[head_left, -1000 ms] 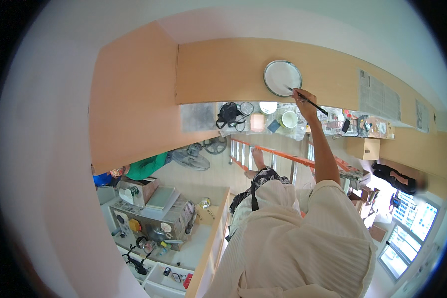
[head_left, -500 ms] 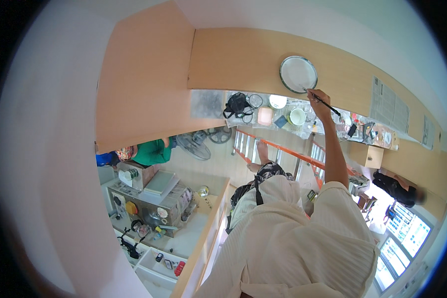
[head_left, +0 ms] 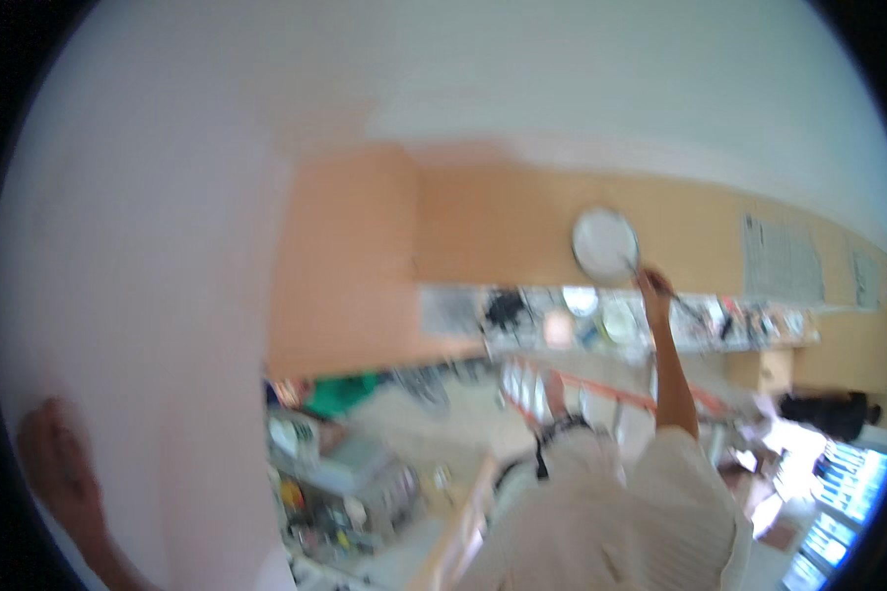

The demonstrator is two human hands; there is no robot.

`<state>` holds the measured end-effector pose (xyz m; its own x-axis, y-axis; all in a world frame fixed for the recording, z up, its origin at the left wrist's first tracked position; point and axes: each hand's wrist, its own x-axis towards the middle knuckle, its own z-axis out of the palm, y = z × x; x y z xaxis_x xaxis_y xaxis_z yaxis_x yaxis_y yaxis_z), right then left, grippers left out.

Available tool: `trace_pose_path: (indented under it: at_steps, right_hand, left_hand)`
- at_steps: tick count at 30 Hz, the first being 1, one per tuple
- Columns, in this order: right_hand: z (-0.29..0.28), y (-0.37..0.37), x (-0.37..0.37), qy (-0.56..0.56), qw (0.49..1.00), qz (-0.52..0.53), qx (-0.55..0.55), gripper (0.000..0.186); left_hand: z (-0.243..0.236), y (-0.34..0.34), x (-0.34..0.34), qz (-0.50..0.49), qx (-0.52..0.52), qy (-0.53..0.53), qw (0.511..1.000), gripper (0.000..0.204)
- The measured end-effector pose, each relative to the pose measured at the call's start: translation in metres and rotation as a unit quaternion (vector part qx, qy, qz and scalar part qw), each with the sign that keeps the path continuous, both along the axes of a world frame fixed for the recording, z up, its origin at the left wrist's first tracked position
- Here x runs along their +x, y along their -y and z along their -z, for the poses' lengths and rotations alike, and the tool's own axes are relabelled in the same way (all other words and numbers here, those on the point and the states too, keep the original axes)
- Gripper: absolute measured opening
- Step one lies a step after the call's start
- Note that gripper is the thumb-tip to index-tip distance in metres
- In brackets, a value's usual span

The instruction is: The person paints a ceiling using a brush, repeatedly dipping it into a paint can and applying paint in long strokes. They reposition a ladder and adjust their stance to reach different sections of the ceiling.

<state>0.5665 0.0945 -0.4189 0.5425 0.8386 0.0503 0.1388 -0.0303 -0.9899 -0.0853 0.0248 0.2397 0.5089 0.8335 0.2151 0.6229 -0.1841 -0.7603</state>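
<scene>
My right hand [head_left: 654, 286] is closed around a slim, dark-handled paintbrush [head_left: 693, 310]. Its tip reaches to the near edge of a round, dark-rimmed lid or shallow tub [head_left: 603, 241] with a white surface, on the wooden cabinet top [head_left: 503, 222]. Whether the tip touches the white cannot be made out for blur. Far to the left, my left hand [head_left: 59, 461] rests against the pale wall [head_left: 177, 295]; its fingers look stretched out and hold nothing.
Below the cabinet edge, a counter carries a white bowl [head_left: 619, 320], a pink tray [head_left: 559, 328] and a black bag [head_left: 506, 310]. An orange ladder [head_left: 616, 394] stands beneath me. One person in green [head_left: 340, 394] and another in black [head_left: 826, 416] are on the floor level.
The view has tilted, so the cabinet and counter sit lower and farther right. My left hand has come into view on the wall. My right hand still holds the paintbrush at the round lid or tub.
</scene>
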Motion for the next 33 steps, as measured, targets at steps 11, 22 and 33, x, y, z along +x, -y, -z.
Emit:
trace_pose_path:
  at_steps: [11,22,33]
  right_hand:
    - [0.033,0.019,-0.035,-0.463,0.846,0.182,0.194,0.013]
    - [-0.114,0.028,-0.092,-0.499,0.838,0.052,0.216,0.008]
    - [-0.266,0.020,-0.124,-0.523,0.774,-0.118,0.337,0.005]
  left_hand:
    - [0.014,-0.009,0.055,0.085,0.089,0.123,0.985,0.013]
    - [0.014,-0.002,0.064,0.078,0.130,0.136,0.979,0.012]
    - [0.024,0.013,0.030,0.020,0.141,0.196,0.970,0.014]
